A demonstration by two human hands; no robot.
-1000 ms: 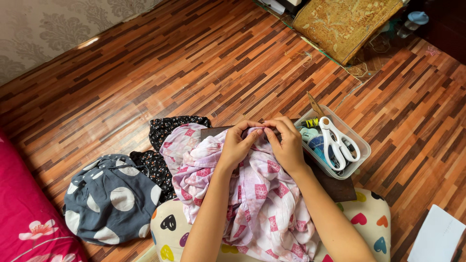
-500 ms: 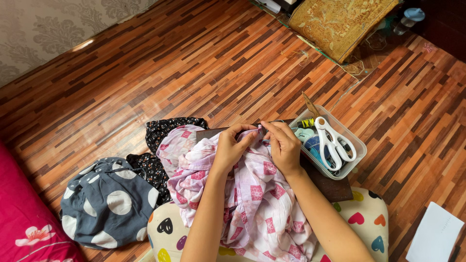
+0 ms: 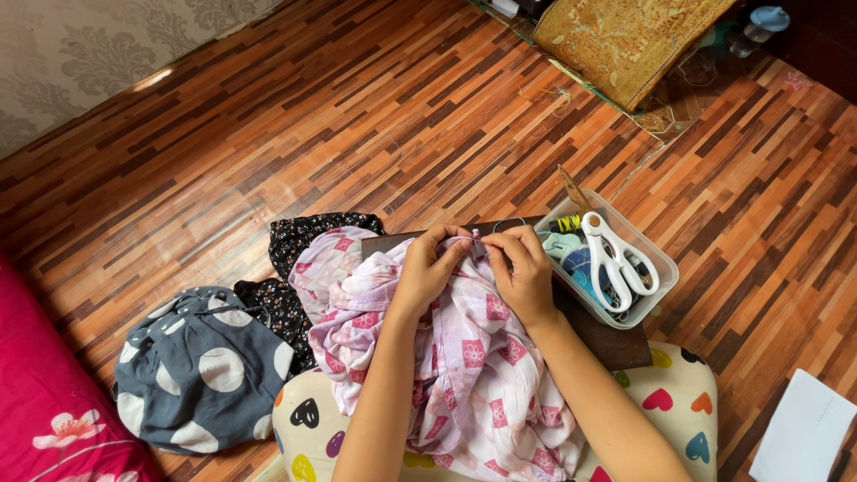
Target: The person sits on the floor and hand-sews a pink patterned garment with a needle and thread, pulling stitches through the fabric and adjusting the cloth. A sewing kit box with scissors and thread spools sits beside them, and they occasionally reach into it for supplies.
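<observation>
A crumpled pink and white garment [image 3: 464, 357] with red square motifs lies over a heart-patterned cushion [image 3: 678, 402] and a dark brown board [image 3: 616, 344]. My left hand [image 3: 428, 268] pinches the garment's top edge between thumb and fingers. Just to its right, my right hand [image 3: 522, 268] pinches the same edge, fingertips nearly touching the left hand's. Whether a needle is between the fingers is too small to tell.
A clear plastic box [image 3: 656, 286] to the right holds white-handled scissors [image 3: 611, 254] and thread spools. A black floral cloth [image 3: 295, 277] and a grey polka-dot cloth [image 3: 201, 366] lie left. A pink cushion [image 3: 45, 393], a white paper [image 3: 803, 428] and a golden mat [image 3: 625, 40] sit on the wooden floor.
Both hands stayed on the garment's top edge, with small shifts of the fingers. The view itself moved slightly.
</observation>
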